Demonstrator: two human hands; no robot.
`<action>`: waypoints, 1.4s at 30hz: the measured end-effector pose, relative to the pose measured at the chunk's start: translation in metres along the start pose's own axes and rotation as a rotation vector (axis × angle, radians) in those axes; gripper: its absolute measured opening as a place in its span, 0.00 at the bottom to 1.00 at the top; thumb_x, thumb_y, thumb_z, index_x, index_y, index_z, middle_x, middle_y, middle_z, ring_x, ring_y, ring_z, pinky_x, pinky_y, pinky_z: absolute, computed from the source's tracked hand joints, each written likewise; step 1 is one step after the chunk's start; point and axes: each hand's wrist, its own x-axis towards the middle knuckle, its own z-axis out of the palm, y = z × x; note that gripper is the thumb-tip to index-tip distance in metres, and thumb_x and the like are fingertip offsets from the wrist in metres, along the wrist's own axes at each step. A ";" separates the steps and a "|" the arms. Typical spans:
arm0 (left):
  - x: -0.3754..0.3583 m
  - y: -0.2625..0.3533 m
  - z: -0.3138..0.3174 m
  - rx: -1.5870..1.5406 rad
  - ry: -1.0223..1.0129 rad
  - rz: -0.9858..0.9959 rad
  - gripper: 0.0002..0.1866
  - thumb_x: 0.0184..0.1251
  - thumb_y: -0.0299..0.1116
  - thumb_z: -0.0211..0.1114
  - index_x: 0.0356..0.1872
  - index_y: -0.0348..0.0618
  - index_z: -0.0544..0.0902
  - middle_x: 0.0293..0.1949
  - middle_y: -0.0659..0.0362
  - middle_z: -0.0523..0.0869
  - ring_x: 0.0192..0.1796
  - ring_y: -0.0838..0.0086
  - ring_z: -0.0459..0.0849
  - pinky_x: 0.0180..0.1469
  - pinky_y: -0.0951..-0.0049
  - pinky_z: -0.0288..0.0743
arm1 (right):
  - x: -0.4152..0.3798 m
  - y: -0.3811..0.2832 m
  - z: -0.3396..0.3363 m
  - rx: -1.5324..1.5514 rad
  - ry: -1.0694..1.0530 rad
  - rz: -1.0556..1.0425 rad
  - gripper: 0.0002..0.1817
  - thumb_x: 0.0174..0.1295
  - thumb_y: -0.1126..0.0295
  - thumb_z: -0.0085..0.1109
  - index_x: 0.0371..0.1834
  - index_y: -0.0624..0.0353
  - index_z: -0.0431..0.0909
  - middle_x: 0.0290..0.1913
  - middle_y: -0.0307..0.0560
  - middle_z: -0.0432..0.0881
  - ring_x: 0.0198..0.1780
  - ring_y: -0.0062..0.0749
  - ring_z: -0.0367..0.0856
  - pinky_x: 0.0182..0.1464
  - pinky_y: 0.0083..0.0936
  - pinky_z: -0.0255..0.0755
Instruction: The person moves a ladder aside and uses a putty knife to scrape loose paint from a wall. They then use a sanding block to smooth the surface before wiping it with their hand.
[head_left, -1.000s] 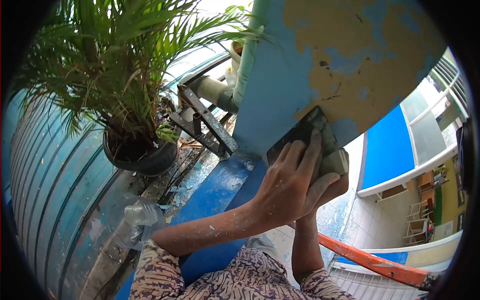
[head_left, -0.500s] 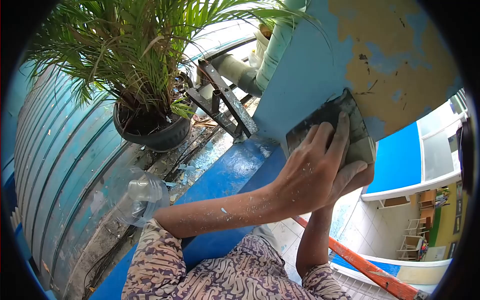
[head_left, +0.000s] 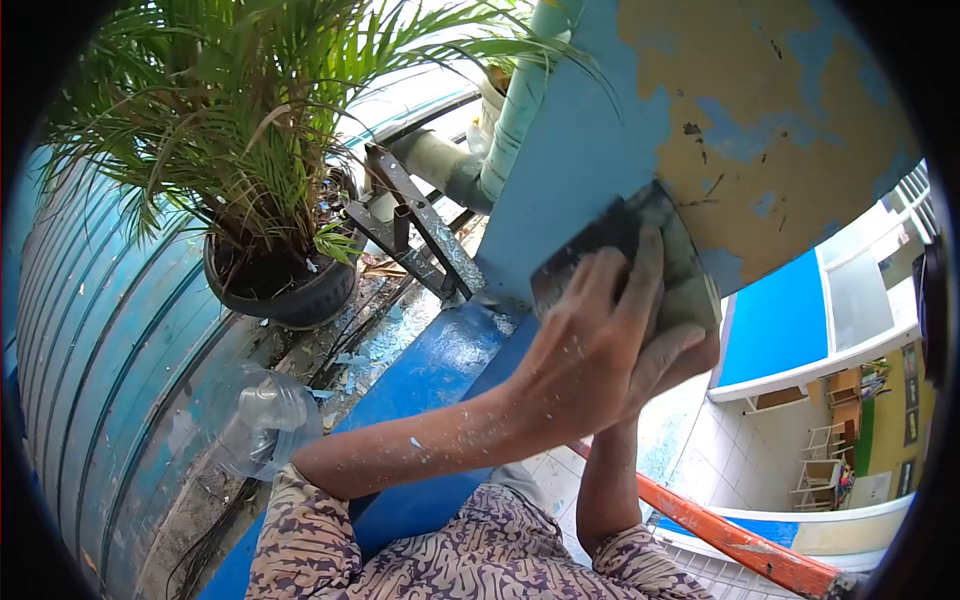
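Observation:
A broad, flat, dark scraper [head_left: 682, 268], smeared with pale grey dust, lies against the wall [head_left: 570, 150] of blue paint and exposed tan patches. My left hand [head_left: 590, 345], flecked with paint chips, presses on it from above, fingers stretched over its face and thumb along its lower side. Mostly hidden behind the left, my right hand [head_left: 697, 365] holds the scraper's lower right end from underneath. The exact shape of the scraper's handle is covered by my hands.
A potted palm [head_left: 285, 290] stands at the left beside a corrugated wall [head_left: 110, 350]. Below are a metal bracket [head_left: 425, 230], a clear plastic bottle [head_left: 262, 420] and a blue ledge [head_left: 430, 350] with paint flakes nearby. An orange rail [head_left: 720, 530] slants at lower right.
The view has shifted slightly, so the surroundings sit further left. Both hands remain on the scraper, which stays near the edge of the tan patch.

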 end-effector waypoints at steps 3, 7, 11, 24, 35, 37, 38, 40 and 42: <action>0.004 0.001 -0.006 0.018 -0.023 -0.019 0.40 0.73 0.41 0.70 0.73 0.19 0.66 0.47 0.39 0.76 0.47 0.49 0.81 0.49 0.53 0.80 | -0.003 0.008 -0.002 -0.056 -0.041 -0.135 0.18 0.66 0.64 0.71 0.46 0.69 0.79 0.38 0.39 0.86 0.39 0.22 0.84 0.41 0.23 0.79; 0.000 -0.003 -0.008 0.027 -0.012 0.037 0.39 0.73 0.40 0.70 0.73 0.18 0.65 0.47 0.39 0.76 0.46 0.49 0.82 0.48 0.54 0.81 | -0.009 0.010 0.009 0.071 -0.014 -0.084 0.20 0.66 0.61 0.71 0.48 0.69 0.80 0.39 0.40 0.86 0.40 0.23 0.86 0.43 0.23 0.81; 0.019 -0.006 -0.017 0.051 0.020 0.020 0.38 0.73 0.38 0.69 0.72 0.18 0.66 0.47 0.39 0.77 0.45 0.50 0.82 0.47 0.55 0.81 | -0.011 0.004 0.008 0.057 0.003 -0.066 0.21 0.67 0.59 0.70 0.48 0.69 0.80 0.40 0.41 0.86 0.40 0.24 0.86 0.43 0.23 0.81; 0.002 -0.002 -0.009 0.055 -0.049 0.012 0.40 0.72 0.40 0.71 0.73 0.18 0.66 0.46 0.39 0.76 0.47 0.50 0.80 0.48 0.53 0.80 | -0.017 0.006 0.007 0.585 0.072 0.228 0.19 0.69 0.61 0.68 0.49 0.68 0.80 0.42 0.44 0.85 0.41 0.26 0.86 0.44 0.23 0.81; 0.008 -0.005 -0.018 0.125 -0.031 0.063 0.39 0.76 0.44 0.67 0.75 0.22 0.65 0.49 0.36 0.79 0.46 0.48 0.86 0.46 0.56 0.85 | -0.004 -0.004 0.021 0.103 0.012 -0.154 0.18 0.67 0.65 0.68 0.51 0.70 0.80 0.42 0.43 0.87 0.42 0.27 0.85 0.43 0.27 0.78; 0.014 -0.009 -0.021 0.116 -0.021 0.100 0.39 0.76 0.43 0.67 0.75 0.21 0.65 0.50 0.36 0.78 0.46 0.48 0.86 0.46 0.55 0.85 | 0.002 0.004 0.028 0.132 0.005 -0.188 0.19 0.67 0.65 0.68 0.52 0.70 0.80 0.42 0.43 0.87 0.42 0.27 0.86 0.43 0.27 0.79; 0.016 -0.010 -0.021 0.089 -0.024 0.124 0.39 0.75 0.42 0.67 0.74 0.21 0.65 0.50 0.35 0.78 0.45 0.47 0.86 0.46 0.54 0.84 | 0.004 0.010 0.028 0.138 -0.002 -0.210 0.19 0.67 0.65 0.68 0.52 0.70 0.80 0.43 0.43 0.87 0.42 0.27 0.86 0.43 0.26 0.79; 0.029 -0.004 -0.027 0.064 -0.035 0.049 0.38 0.74 0.40 0.68 0.73 0.19 0.65 0.49 0.36 0.78 0.45 0.46 0.85 0.46 0.53 0.83 | 0.009 0.019 0.026 0.144 -0.001 -0.244 0.20 0.67 0.65 0.69 0.53 0.70 0.80 0.43 0.44 0.87 0.42 0.27 0.87 0.44 0.26 0.79; 0.036 -0.002 -0.032 0.086 -0.021 0.031 0.39 0.73 0.40 0.69 0.73 0.18 0.65 0.47 0.37 0.79 0.45 0.48 0.85 0.45 0.53 0.82 | 0.014 0.021 0.026 0.162 0.003 -0.290 0.20 0.67 0.65 0.69 0.53 0.70 0.80 0.43 0.44 0.88 0.42 0.27 0.87 0.44 0.25 0.80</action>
